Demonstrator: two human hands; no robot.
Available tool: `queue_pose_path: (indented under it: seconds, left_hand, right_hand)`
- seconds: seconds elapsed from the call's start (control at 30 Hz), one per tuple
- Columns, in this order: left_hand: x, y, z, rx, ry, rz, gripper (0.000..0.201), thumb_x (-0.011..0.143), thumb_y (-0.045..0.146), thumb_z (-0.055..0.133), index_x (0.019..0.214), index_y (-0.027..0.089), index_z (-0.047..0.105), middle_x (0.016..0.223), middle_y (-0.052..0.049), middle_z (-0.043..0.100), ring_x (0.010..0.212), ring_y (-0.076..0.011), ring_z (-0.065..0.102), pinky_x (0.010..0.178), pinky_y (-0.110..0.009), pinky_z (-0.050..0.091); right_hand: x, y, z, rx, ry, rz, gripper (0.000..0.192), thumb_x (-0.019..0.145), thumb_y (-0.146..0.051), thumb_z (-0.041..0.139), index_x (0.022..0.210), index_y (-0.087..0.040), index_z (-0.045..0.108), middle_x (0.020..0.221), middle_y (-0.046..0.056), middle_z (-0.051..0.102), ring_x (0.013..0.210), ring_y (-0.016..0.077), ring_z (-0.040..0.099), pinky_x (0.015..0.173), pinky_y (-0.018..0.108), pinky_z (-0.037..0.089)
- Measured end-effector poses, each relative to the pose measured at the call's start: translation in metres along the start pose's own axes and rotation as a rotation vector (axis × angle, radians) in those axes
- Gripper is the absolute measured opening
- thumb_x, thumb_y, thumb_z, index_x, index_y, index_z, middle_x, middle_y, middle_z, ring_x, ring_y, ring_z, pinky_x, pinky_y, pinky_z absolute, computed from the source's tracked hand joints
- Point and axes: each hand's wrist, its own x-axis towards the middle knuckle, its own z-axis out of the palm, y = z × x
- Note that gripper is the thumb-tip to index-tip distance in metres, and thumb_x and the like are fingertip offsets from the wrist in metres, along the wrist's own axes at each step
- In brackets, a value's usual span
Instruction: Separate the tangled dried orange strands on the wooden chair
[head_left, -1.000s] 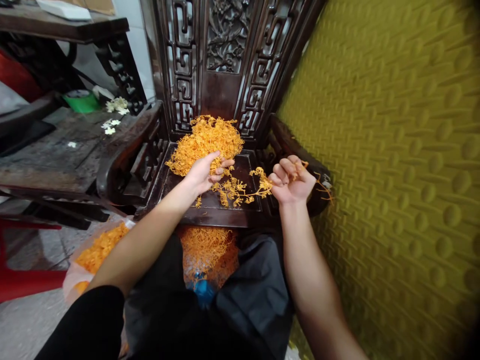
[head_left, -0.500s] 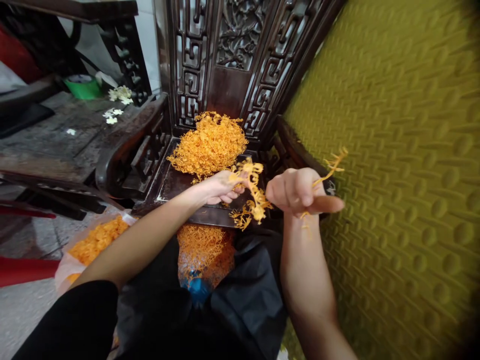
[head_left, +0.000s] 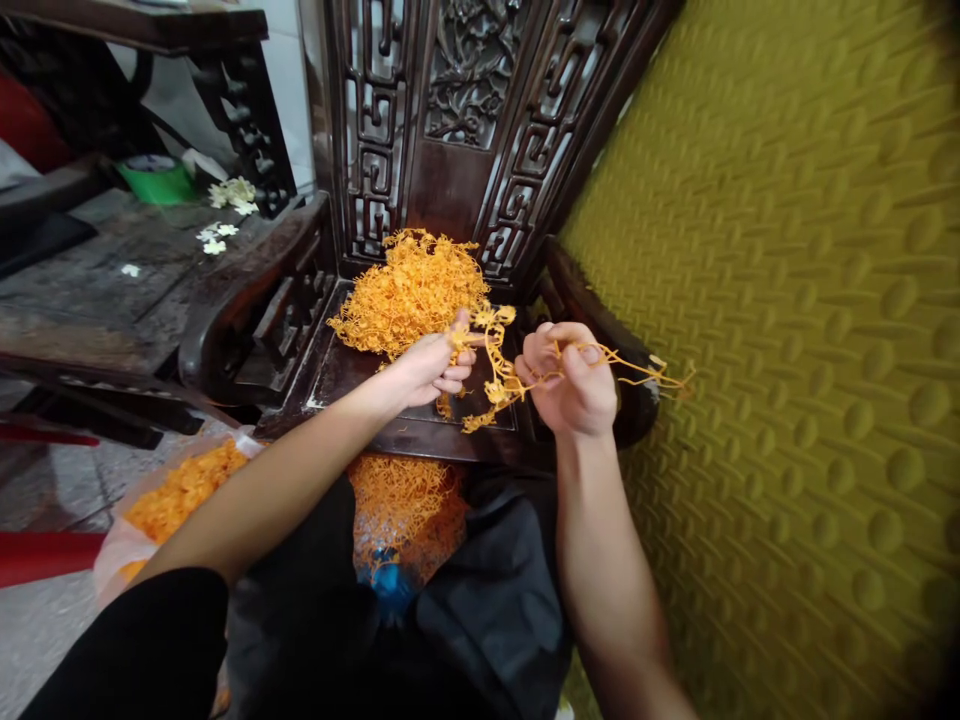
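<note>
A cluster of orange strands with small blossom-like ends [head_left: 495, 385] hangs from my left hand [head_left: 435, 370], whose fingers are closed on it above the chair seat [head_left: 420, 437]. To its right, my right hand [head_left: 574, 380] pinches several thin orange stems [head_left: 637, 372] that stick out past the fingers on the right. Between the hands, strands reach close to my right fingertips; whether they join the stems I cannot tell. Behind my left hand, a large tangled orange pile [head_left: 420, 290] rests on the seat, against the carved chair back [head_left: 454, 185].
Below the seat, between my legs, is a clear bag of orange strands [head_left: 409, 500] with something blue [head_left: 391, 590]. A whitish bag [head_left: 112, 570] of orange pieces stands at left. Green tape [head_left: 161, 182] and white flowers [head_left: 232, 192] lie on another seat. A textured yellow-green surface [head_left: 787, 300] rises at right.
My right hand has turned and moved slightly up and left, nearer the cluster, and more stems now show beyond it. My left hand keeps its hold, shifting slightly left.
</note>
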Motion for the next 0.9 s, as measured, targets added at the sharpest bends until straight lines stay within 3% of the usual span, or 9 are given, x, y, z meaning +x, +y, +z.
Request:
queue_pose_path:
  seconds: [0.1, 0.2, 0.33, 0.47, 0.6, 0.67, 0.73, 0.8, 0.9]
  left_hand:
    - [0.0, -0.004, 0.006, -0.086, -0.041, 0.049, 0.052, 0.093, 0.07, 0.05, 0.089, 0.018, 0.057, 0.062, 0.005, 0.035, 0.041, -0.0027, 0.02, 0.036, -0.017, 0.008]
    - [-0.003, -0.007, 0.01, -0.084, -0.079, 0.113, 0.056, 0.087, 0.073, 0.056, 0.094, 0.018, 0.06, 0.064, 0.005, 0.038, 0.042, -0.0026, 0.022, 0.035, -0.018, 0.011]
    - [-0.005, -0.008, 0.01, 0.008, -0.028, 0.182, 0.038, 0.075, 0.042, 0.086, 0.087, 0.015, 0.062, 0.063, 0.008, 0.037, 0.042, -0.0002, 0.027, 0.037, -0.015, 0.012]
    - [-0.004, 0.0, 0.007, -0.085, 0.045, 0.348, 0.028, 0.077, 0.024, 0.084, 0.076, 0.014, 0.058, 0.062, 0.009, 0.035, 0.042, 0.0008, 0.026, 0.038, -0.014, 0.011]
    - [-0.007, 0.016, 0.001, -0.208, 0.08, 0.43, 0.026, 0.081, 0.022, 0.08, 0.074, 0.015, 0.056, 0.059, 0.009, 0.034, 0.042, -0.0005, 0.026, 0.038, -0.014, 0.012]
    - [-0.009, 0.021, -0.001, -0.203, 0.086, 0.427, 0.027, 0.08, 0.021, 0.081, 0.073, 0.015, 0.056, 0.058, 0.009, 0.035, 0.041, -0.0005, 0.026, 0.038, -0.014, 0.012]
    - [-0.011, 0.023, -0.002, -0.16, 0.078, 0.409, 0.027, 0.079, 0.021, 0.082, 0.074, 0.015, 0.056, 0.059, 0.009, 0.037, 0.041, 0.0001, 0.026, 0.038, -0.014, 0.012]
    - [-0.014, 0.021, 0.001, -0.091, 0.068, 0.38, 0.028, 0.079, 0.022, 0.082, 0.075, 0.015, 0.056, 0.06, 0.009, 0.038, 0.041, 0.0006, 0.026, 0.038, -0.014, 0.012]
    - [-0.017, 0.016, 0.009, 0.009, 0.037, 0.338, 0.031, 0.08, 0.029, 0.082, 0.074, 0.014, 0.055, 0.059, 0.009, 0.034, 0.041, 0.0006, 0.024, 0.038, -0.015, 0.011]
  right_hand:
    - [0.0, 0.0, 0.003, 0.005, 0.047, -0.002, 0.034, 0.07, -0.042, 0.086, 0.1, -0.033, 0.071, 0.069, -0.003, 0.035, 0.063, 0.0134, 0.039, 0.056, 0.026, 0.045]
    - [-0.001, 0.0, 0.004, 0.017, 0.035, -0.008, 0.036, 0.07, -0.034, 0.084, 0.103, -0.034, 0.072, 0.073, -0.002, 0.04, 0.069, 0.0142, 0.044, 0.064, 0.028, 0.049]
    - [-0.002, -0.001, 0.003, 0.027, -0.026, -0.042, 0.027, 0.071, -0.032, 0.084, 0.096, -0.031, 0.074, 0.072, -0.002, 0.047, 0.068, 0.0139, 0.048, 0.07, 0.032, 0.053]
    - [-0.02, 0.01, -0.001, 0.026, 0.092, -0.057, 0.032, 0.075, -0.03, 0.083, 0.106, -0.03, 0.076, 0.081, -0.001, 0.062, 0.084, 0.0147, 0.061, 0.092, 0.035, 0.054]
    - [-0.068, 0.029, -0.01, 0.005, 0.303, 0.321, 0.036, 0.083, -0.038, 0.078, 0.117, -0.03, 0.072, 0.121, 0.005, 0.072, 0.111, 0.019, 0.067, 0.099, 0.039, 0.054]
    - [-0.094, 0.026, -0.011, -0.135, 0.169, 0.57, 0.04, 0.083, -0.042, 0.079, 0.118, -0.024, 0.072, 0.12, 0.011, 0.074, 0.105, 0.0231, 0.071, 0.092, 0.041, 0.057]
    - [-0.111, 0.009, -0.004, -0.394, -0.014, 0.632, 0.033, 0.084, -0.039, 0.078, 0.109, -0.018, 0.074, 0.098, 0.011, 0.078, 0.081, 0.0206, 0.074, 0.076, 0.035, 0.059]
    - [-0.111, -0.018, 0.01, -0.665, 0.006, 0.378, 0.019, 0.091, -0.035, 0.071, 0.101, -0.019, 0.075, 0.075, 0.004, 0.074, 0.056, 0.0143, 0.064, 0.056, 0.028, 0.052]
    - [-0.078, -0.047, 0.036, -0.937, 0.028, -0.108, 0.01, 0.092, -0.024, 0.069, 0.1, -0.022, 0.074, 0.087, 0.004, 0.074, 0.074, 0.0168, 0.069, 0.07, 0.029, 0.054]
